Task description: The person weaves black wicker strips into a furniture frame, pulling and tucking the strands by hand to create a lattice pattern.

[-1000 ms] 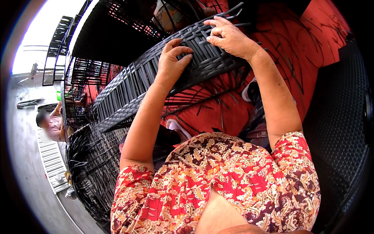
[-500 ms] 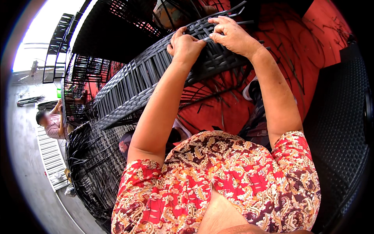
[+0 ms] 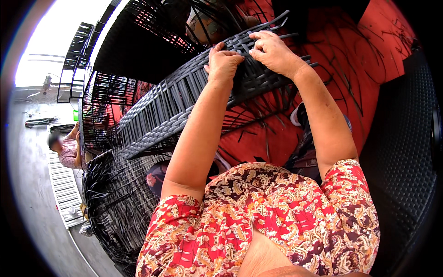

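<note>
A grey woven panel point(image 3: 184, 90) lies above the red floor point(image 3: 272, 145). At the panel's far-right end, left hand point(image 3: 223, 63) and right hand point(image 3: 273, 52) rest half-curled; whether either grips anything is unclear. Probably stiff, light; best held by its edges.

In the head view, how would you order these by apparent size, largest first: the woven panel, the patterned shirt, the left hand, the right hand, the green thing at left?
1. Shirt
2. Panel
3. Left hand and right hand: about alike, so not ranked
4. Green thing
</note>
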A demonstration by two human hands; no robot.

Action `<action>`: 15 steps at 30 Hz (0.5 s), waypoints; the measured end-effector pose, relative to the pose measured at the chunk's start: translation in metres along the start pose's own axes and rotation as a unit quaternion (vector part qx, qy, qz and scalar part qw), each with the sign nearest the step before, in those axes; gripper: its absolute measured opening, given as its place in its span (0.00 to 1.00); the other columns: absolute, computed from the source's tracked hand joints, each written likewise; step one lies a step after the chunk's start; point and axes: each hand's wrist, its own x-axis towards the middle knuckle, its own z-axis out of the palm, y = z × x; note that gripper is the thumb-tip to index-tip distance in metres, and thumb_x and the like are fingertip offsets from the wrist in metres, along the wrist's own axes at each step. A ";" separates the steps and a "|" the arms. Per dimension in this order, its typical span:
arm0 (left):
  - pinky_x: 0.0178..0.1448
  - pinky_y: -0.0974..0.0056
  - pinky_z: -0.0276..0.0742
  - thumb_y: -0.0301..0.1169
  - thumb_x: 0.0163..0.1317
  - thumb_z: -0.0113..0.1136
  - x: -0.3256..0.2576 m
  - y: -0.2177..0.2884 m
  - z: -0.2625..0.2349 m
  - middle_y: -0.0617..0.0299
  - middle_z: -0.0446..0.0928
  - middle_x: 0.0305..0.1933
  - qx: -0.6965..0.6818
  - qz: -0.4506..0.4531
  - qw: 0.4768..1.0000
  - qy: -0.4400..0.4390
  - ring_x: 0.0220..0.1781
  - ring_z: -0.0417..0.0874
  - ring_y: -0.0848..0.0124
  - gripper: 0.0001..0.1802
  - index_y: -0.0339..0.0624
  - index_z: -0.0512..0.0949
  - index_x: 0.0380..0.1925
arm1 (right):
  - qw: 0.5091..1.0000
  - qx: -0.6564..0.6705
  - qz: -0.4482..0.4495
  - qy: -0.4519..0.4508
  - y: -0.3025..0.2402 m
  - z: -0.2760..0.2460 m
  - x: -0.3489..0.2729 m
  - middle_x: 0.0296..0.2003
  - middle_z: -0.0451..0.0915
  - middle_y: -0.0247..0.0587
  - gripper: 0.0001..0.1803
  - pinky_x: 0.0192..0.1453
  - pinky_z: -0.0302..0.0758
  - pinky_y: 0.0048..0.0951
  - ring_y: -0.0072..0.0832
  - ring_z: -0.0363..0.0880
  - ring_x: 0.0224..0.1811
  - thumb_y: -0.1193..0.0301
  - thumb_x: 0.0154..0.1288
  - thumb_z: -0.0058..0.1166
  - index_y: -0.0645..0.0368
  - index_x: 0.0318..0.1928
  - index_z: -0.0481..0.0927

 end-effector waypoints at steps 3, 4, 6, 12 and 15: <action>0.69 0.42 0.20 0.33 0.38 0.68 0.013 -0.019 0.000 0.64 0.62 0.66 -0.010 -0.008 1.000 0.008 0.72 0.49 0.65 0.11 0.46 0.84 0.25 | 1.000 -0.007 0.004 0.010 0.001 0.006 0.001 0.57 0.70 0.49 0.11 0.66 0.56 0.39 0.42 0.60 0.63 0.69 0.59 0.53 0.64 0.25 0.77; 0.69 0.43 0.21 0.33 0.38 0.68 0.015 -0.021 0.000 0.64 0.62 0.66 -0.030 -0.012 0.999 0.001 0.72 0.50 0.65 0.11 0.44 0.84 0.25 | 1.000 -0.011 0.011 0.018 0.002 0.006 0.001 0.57 0.70 0.49 0.11 0.66 0.56 0.39 0.42 0.60 0.63 0.69 0.59 0.53 0.65 0.25 0.77; 0.69 0.45 0.21 0.32 0.37 0.68 0.020 -0.025 0.000 0.64 0.63 0.66 -0.068 -0.022 0.997 -0.011 0.71 0.52 0.66 0.12 0.42 0.84 0.25 | 0.999 -0.017 0.025 0.033 0.003 0.008 0.002 0.57 0.70 0.48 0.11 0.66 0.56 0.39 0.42 0.60 0.63 0.69 0.59 0.54 0.65 0.25 0.77; 0.70 0.49 0.20 0.30 0.36 0.67 0.026 -0.036 -0.006 0.62 0.64 0.65 -0.151 -0.036 0.987 -0.050 0.70 0.54 0.64 0.12 0.39 0.84 0.25 | 0.995 -0.079 0.053 -0.019 -0.010 0.005 0.001 0.61 0.67 0.38 0.11 0.67 0.54 0.40 0.39 0.55 0.67 0.66 0.59 0.53 0.61 0.25 0.77; 0.70 0.47 0.23 0.29 0.36 0.66 0.024 -0.035 -0.009 0.61 0.62 0.67 -0.154 -0.018 0.985 -0.080 0.72 0.50 0.60 0.12 0.42 0.84 0.26 | 0.996 -0.065 0.008 -0.068 -0.008 0.005 0.002 0.63 0.64 0.34 0.12 0.68 0.52 0.41 0.39 0.51 0.69 0.65 0.60 0.51 0.59 0.25 0.77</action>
